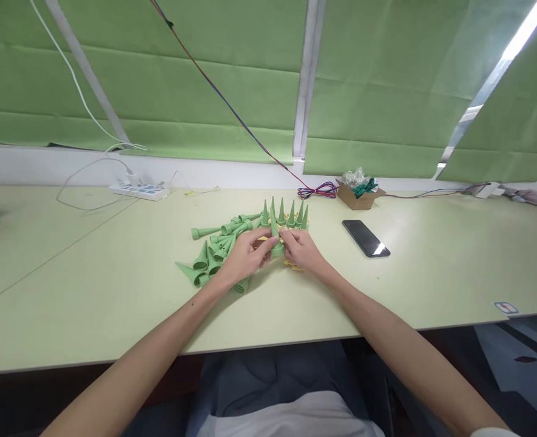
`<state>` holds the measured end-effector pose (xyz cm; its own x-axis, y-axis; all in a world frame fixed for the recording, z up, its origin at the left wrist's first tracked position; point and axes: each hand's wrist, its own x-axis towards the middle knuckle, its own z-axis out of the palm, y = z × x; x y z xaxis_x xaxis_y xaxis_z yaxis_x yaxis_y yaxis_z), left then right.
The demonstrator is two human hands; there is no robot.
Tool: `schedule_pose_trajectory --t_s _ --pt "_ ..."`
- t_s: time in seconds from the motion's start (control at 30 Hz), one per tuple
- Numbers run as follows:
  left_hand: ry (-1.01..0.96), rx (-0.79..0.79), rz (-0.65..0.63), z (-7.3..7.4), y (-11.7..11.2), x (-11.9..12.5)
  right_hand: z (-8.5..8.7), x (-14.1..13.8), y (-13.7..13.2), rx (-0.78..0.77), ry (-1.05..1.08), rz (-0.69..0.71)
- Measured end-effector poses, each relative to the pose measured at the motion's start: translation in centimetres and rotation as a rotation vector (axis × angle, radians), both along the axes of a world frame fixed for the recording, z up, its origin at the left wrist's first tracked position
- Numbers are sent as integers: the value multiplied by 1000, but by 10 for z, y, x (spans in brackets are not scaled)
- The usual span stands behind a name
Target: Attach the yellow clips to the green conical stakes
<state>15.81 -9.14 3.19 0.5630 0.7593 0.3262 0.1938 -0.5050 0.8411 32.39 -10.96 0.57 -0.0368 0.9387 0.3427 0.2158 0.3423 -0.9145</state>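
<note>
Upright between my hands stands a green plastic spike (pixel 274 227) with a wide collar at its base. My left hand (pixel 247 254) grips it from the left, thumb and fingers closed around the collar. My right hand (pixel 301 246) is closed in a pinch against the spike's right side; whatever lies between its fingertips is hidden. Behind the hands, several green spikes (pixel 291 213) stand upright in a group, with small yellow pieces (pixel 293 265) around and below them. A loose pile of green spikes (pixel 222 244) lies to the left, partly covered by my left hand and wrist.
A black phone (pixel 366 238) lies on the pale table (pixel 90 291) to the right. Behind it sit a small cardboard box (pixel 358 197) with crumpled plastic and a coiled red-and-blue cable (pixel 318 190). A white power strip (pixel 141 190) is at the back left, below green blinds (pixel 204 79).
</note>
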Motion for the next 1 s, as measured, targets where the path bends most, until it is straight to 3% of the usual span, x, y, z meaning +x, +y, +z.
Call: schedule_pose_trajectory --t_s 0.2,0.37,0.53,0.77,1.0 --pt "73 496 68 -11 7 -2 2 1 2 -113 74 24" --pt "116 631 67 -14 9 -2 2 1 1 -133 37 3" --pt "62 526 102 -14 6 1 1 3 2 -15 -120 -56" --pt "35 352 96 -10 3 1 -4 4 2 84 -185 -90" --pt "-59 31 15 -5 1 3 -6 4 1 129 -219 -101"
